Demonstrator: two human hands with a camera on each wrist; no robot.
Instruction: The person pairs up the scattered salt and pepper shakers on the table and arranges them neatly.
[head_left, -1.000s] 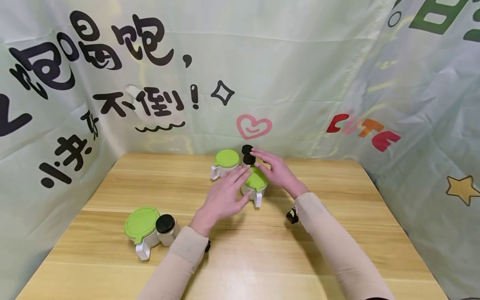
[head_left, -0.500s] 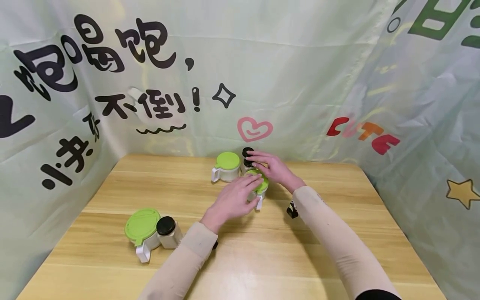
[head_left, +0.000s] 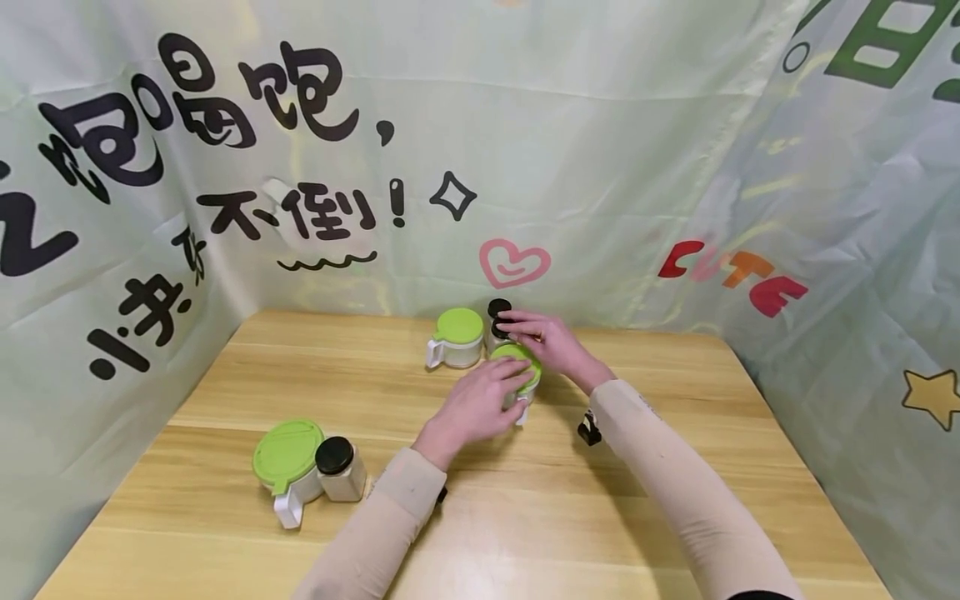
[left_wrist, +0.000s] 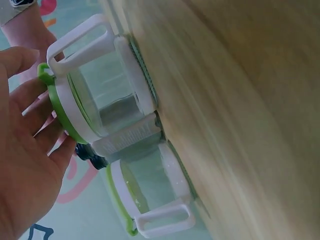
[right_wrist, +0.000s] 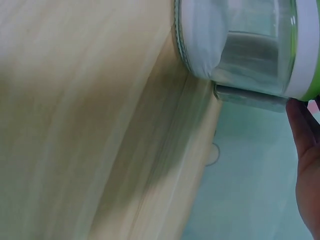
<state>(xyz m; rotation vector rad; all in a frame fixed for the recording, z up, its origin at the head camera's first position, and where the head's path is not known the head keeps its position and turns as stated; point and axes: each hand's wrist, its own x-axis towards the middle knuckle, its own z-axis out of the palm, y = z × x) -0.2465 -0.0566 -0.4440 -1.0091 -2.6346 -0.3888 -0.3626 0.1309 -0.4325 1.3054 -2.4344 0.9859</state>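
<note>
My left hand lies over a round clear jar with a green lid and a white handle, its fingers spread over the lid. The left wrist view shows those fingers reaching along the edge of this lid. Just behind, two black-capped jars stand in a row; my right hand has its fingers straight across the nearer black cap. In the right wrist view, a finger meets the top end of a slim jar. Another green-lidded jar stands to the left of the black-capped ones.
At the left of the wooden table, a larger green-lidded jar stands beside a black-capped jar. A printed cloth hangs along the table's back edge and both sides. Small black devices sit at both wrists.
My left hand has moved right and settled over the nearer green lid. The right fingers have shifted slightly at the black caps. The jars stand where they were, and the head view has tilted slightly.
</note>
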